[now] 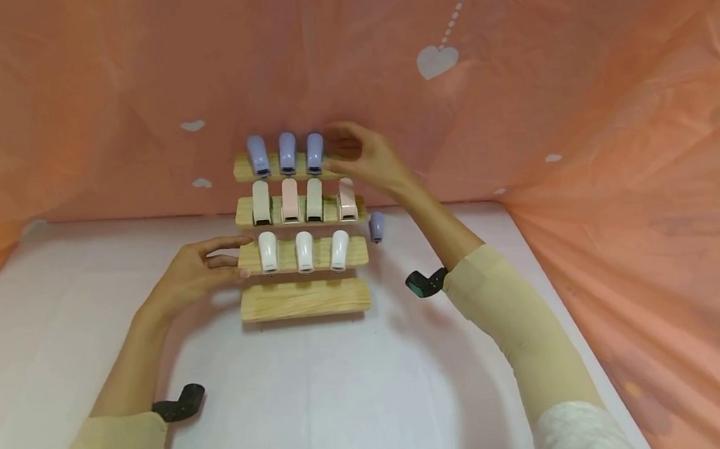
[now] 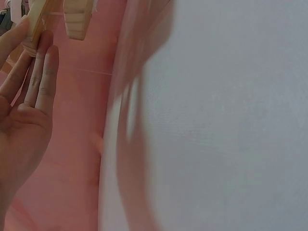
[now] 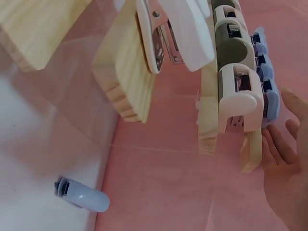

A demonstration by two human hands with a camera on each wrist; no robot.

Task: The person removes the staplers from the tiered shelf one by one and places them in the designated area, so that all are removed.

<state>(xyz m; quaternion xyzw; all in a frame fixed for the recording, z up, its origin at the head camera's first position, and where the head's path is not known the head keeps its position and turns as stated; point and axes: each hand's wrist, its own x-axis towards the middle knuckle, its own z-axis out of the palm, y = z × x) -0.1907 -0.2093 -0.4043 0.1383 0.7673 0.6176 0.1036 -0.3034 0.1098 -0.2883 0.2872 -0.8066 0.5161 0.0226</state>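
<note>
"What could go wrong w/ that purple stapler?"

"It's at the R end of the top plank. R hand's just beside it, fingers apart, nothing held AFAICT. A brush could topple it, IMO. L hand pinches a lower plank; a tug there might rock the rack."

"Materials?"

"Smooth, rounded plastic, prob. slippery; pale grained wood. Loose purple one's on the white desk, wrinkled pinkish sheet behind."

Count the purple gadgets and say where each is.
4: a left one, middle one and right one on the top shelf, and a fourth one on the white table to the right.
</note>
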